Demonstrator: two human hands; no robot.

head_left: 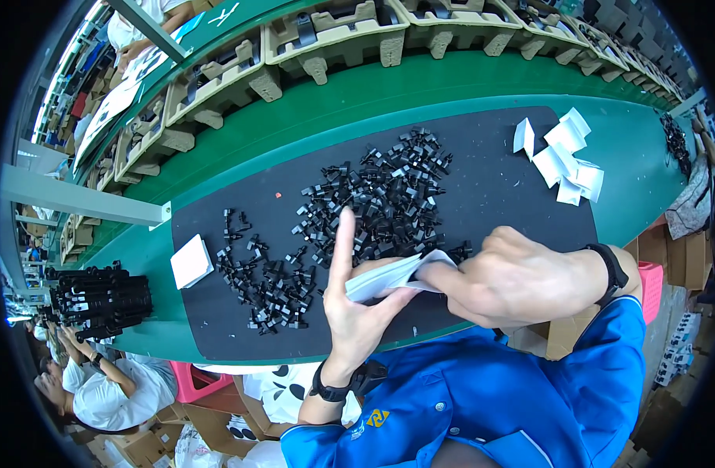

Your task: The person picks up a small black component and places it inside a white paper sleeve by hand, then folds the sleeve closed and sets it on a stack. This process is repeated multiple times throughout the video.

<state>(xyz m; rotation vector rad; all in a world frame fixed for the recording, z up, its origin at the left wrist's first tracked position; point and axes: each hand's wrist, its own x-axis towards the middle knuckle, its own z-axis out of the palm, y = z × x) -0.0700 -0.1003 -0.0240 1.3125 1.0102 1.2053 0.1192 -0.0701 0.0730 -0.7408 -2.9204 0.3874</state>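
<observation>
Two hands: meeting over mat (482, 168) edge, sharing one bag.
Left hand (356, 300): pinching bag (389, 277), forefinger raised clear.
Right hand (513, 277): fingers closed, spreading bag mouth.
Clips (373, 207): lying heaped just beyond, within reach.

Moulded pulp trays (336, 35) ran along the green conveyor (420, 82) across the top. Folded white packets (564, 156) lay at upper right, one white pad (191, 261) at centre left, stacked black parts (100, 300) at far left.
</observation>
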